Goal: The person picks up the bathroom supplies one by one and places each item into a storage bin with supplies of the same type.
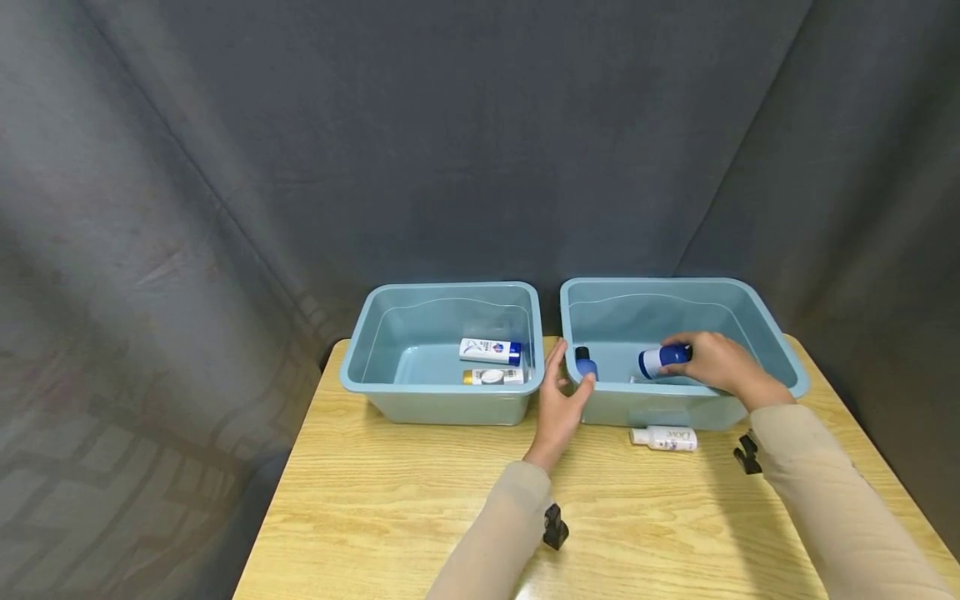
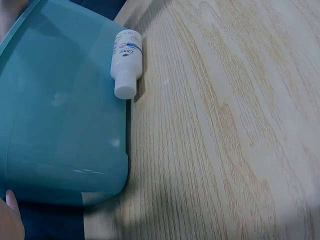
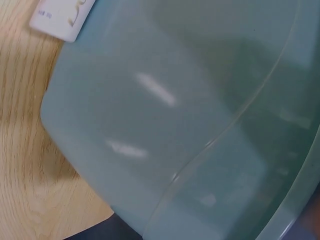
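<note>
My right hand (image 1: 718,362) reaches over the near rim of the right blue bin (image 1: 663,287) and grips a blue bottle with a pale label (image 1: 651,363) inside it. The bottle lies tilted, its blue end between my thumb and fingers. My left hand (image 1: 558,410) touches that bin's near left corner, thumb at the front rim and fingers extended along the side. Just inside that corner is a blue bottle with a black cap (image 1: 584,363), partly hidden by the rim. A white Dove bottle (image 1: 666,438) lies on the table against the bin's front wall.
Left of it stands a second blue bin (image 1: 442,402), holding a white tube with a blue cap (image 1: 487,351) and a white container with a yellow cap (image 1: 492,377). Both bins sit at the far edge of the wooden table (image 1: 390,500), before a grey curtain (image 1: 450,150).
</note>
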`<state>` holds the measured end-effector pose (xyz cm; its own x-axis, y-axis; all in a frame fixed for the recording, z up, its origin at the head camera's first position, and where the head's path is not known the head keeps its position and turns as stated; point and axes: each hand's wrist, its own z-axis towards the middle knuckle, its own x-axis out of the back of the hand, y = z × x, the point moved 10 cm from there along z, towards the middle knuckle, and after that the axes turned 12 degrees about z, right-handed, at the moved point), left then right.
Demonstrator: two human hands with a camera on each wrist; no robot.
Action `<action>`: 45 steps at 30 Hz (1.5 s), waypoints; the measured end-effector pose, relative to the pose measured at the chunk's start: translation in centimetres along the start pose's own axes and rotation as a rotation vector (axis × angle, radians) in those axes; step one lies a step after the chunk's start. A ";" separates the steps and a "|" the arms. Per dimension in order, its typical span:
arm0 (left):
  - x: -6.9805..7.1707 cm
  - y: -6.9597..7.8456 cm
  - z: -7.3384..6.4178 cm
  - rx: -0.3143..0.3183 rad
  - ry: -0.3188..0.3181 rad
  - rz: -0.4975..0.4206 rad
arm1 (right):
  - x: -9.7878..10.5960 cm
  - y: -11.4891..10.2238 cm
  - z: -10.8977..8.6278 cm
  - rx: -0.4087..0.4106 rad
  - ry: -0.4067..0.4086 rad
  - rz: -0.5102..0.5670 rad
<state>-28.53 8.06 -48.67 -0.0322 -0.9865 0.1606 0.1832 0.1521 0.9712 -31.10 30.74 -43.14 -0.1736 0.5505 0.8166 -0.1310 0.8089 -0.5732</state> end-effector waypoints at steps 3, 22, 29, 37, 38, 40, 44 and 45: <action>0.0 0.1 -0.1 -0.005 -0.003 -0.008 | 0.0 -0.3 0.1 0.015 0.008 0.057; 0.0 0.0 -0.1 -0.005 -0.004 -0.019 | 1.6 -1.3 -1.2 0.025 0.134 0.083; 0.2 0.0 0.0 0.006 -0.003 -0.010 | 2.9 -2.0 -3.0 0.046 0.241 0.066; 0.2 0.1 0.0 -0.008 0.003 -0.004 | 3.9 -3.2 -5.1 0.101 0.364 0.048; 0.2 0.1 0.0 -0.010 0.002 -0.007 | 4.0 -3.4 -5.3 0.118 0.381 0.046; 0.1 0.2 0.0 -0.015 0.001 -0.012 | 4.2 -3.8 -5.9 0.153 0.415 0.042; 0.1 0.3 0.0 -0.020 0.002 -0.016 | 4.5 -4.8 -7.0 0.229 0.498 0.029; 0.1 0.3 0.0 -0.020 0.002 -0.016 | 4.5 -5.0 -7.3 0.249 0.517 0.028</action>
<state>-28.51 7.96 -48.36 -0.0330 -0.9890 0.1443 0.2022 0.1348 0.9700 -24.09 30.67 -36.10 0.3111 0.6511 0.6923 -0.3701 0.7539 -0.5428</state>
